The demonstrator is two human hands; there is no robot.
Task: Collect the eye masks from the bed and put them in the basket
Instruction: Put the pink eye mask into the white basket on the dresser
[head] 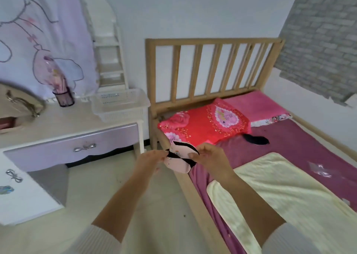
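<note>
Two hands are held up in front of the person, over the edge of the bed [185,178]. Both hands hold one pink eye mask [180,160] with a black strap. The left hand [152,160] pinches the strap at the mask's left end, with its fingers [164,153] closed tight on it. The right hand [209,159] grips the mask's right side, and its fingers [195,155] are curled shut around the edge. The mask hangs in the air between the two hands, above the wooden side of the bed and the floor. A second mask, a black eye mask [256,139], lies flat on the purple sheet [301,147], just beside the red pillow [204,124] and well apart from the hands. A pink pillow [255,106] lies behind the red one, by the wooden headboard [212,68]. A pale yellow blanket [286,201] covers the near part of the bed, under the right arm. The white basket [119,104] sits on the right end of the surface [63,122] of the dresser, close to the headboard. From here nothing can be seen inside the basket. A dark cup [63,97] with pink things in it stands on the same surface, to the left of the basket. A curtain [38,31] with pink flowers hangs behind it.
</note>
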